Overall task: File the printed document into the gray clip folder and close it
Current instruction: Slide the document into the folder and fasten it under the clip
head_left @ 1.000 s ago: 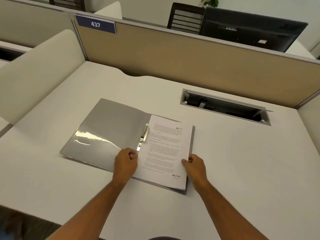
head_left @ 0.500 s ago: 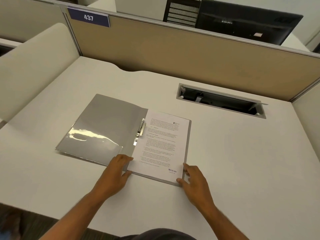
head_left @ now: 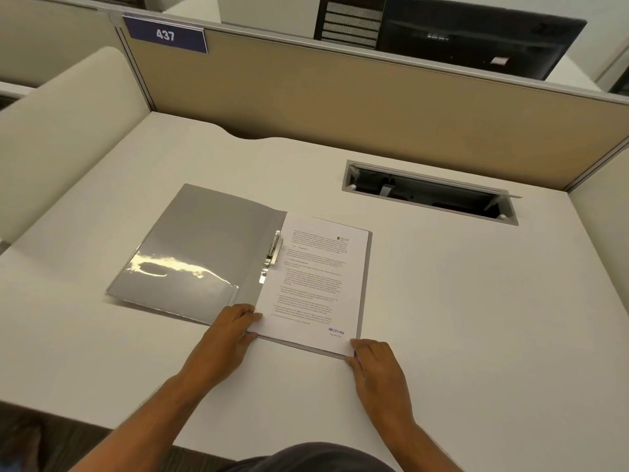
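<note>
The gray clip folder (head_left: 207, 247) lies open on the white desk, its left cover bearing a shiny clear pocket. The printed document (head_left: 316, 284) rests on the folder's right half, square to its edges, beside the metal clip (head_left: 272, 255) at the spine. The clip lies at the sheet's left edge; whether it presses on the paper I cannot tell. My left hand (head_left: 228, 332) lies flat with fingertips on the document's near left corner. My right hand (head_left: 374, 362) lies flat at the near right corner, fingertips touching the sheet's edge.
A rectangular cable opening (head_left: 432, 192) with a raised flap is cut into the desk (head_left: 476, 318) at the back right. A tan partition (head_left: 340, 103) with a "437" sign (head_left: 165, 35) runs along the far edge. A dark monitor (head_left: 476, 35) stands behind it.
My hands went from curled grips on the sheet's lower sides to flat fingers at its near corners. The document now lies squared on the folder's right half.
</note>
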`<state>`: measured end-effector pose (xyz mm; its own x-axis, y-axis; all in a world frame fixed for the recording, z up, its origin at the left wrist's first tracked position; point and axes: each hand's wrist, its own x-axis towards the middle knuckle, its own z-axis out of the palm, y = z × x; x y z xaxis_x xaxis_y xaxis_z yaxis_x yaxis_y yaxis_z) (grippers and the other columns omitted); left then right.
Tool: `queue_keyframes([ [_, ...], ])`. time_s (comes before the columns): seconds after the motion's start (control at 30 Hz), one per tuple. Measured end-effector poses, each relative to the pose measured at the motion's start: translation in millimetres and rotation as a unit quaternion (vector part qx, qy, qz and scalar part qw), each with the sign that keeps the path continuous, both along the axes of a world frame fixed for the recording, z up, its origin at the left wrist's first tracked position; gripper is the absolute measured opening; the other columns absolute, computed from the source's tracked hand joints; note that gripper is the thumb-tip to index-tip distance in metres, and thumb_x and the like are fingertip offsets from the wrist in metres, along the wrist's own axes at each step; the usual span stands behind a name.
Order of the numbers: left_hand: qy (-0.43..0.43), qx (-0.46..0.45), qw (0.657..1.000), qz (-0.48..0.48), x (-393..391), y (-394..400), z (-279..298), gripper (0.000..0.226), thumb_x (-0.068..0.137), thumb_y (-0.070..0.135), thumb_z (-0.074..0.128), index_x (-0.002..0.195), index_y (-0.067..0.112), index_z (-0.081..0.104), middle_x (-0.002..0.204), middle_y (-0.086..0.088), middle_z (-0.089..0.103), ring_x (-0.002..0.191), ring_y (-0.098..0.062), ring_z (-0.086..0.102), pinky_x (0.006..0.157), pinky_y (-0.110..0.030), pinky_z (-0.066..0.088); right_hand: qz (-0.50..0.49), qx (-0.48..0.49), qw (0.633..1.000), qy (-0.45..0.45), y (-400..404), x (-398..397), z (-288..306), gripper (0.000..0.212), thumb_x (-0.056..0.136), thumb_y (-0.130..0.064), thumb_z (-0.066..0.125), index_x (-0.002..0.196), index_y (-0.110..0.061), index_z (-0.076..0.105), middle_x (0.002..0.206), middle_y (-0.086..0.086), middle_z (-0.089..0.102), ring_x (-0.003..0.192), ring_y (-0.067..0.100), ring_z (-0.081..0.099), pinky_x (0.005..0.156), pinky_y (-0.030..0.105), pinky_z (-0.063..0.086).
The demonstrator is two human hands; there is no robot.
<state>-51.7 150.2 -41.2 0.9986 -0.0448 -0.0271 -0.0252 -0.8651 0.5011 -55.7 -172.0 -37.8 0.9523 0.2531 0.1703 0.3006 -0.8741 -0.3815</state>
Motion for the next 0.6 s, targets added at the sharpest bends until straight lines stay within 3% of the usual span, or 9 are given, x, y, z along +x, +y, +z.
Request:
queue_keyframes([
  [0.33,0.001,0.002,1.0,0.008,0.0,-2.7,0.6,0.034,0.088,0.016,0.072,0.123,0.015,0.068,0.13,-0.005,0.06,0.114,-0.021,0.061,0.094,-0.019,0.04,0.012,-0.003,1.0,-0.001,-2.0,0.6,0.6,0.04,0.072,-0.012,0.087,0.109,-0.008,0.072,0.101,0.005,0.072,0.085,0.022,0.07,0.064,0.035,0.063],
  [0.4,0.003,0.003,1.0,0.012,-0.5,-3.5,0.7,0.034,0.089,0.016,0.071,0.122,0.014,0.068,0.131,-0.006,0.06,0.115,-0.022,0.061,0.095,-0.019,0.04,0.015,0.007,1.0,0.009,-3.2,0.2,0.8,0.034,0.078,-0.013,0.082,0.11,-0.01,0.071,0.103,0.003,0.071,0.089,0.02,0.068,0.069,0.034,0.062],
  [0.5,0.004,0.003,1.0,0.016,-1.5,-4.4,2.2,0.033,0.089,0.015,0.071,0.122,0.013,0.069,0.131,-0.007,0.06,0.115,-0.023,0.061,0.095,-0.02,0.04,-0.007,0.055,0.997,0.058,-4.8,-4.3,-0.8,0.024,0.095,-0.024,0.055,0.114,-0.022,0.069,0.115,-0.008,0.064,0.108,0.01,0.057,0.09,0.022,0.048],
  [0.6,0.005,-0.004,1.0,0.02,-2.0,-5.6,4.7,0.032,0.089,0.015,0.071,0.121,0.012,0.069,0.131,-0.008,0.06,0.115,-0.024,0.061,0.096,-0.022,0.041,-0.006,0.049,0.997,0.058,-3.8,-5.0,0.9,0.026,0.096,-0.026,0.052,0.115,-0.024,0.069,0.117,-0.01,0.062,0.109,0.01,0.055,0.091,0.021,0.047],
])
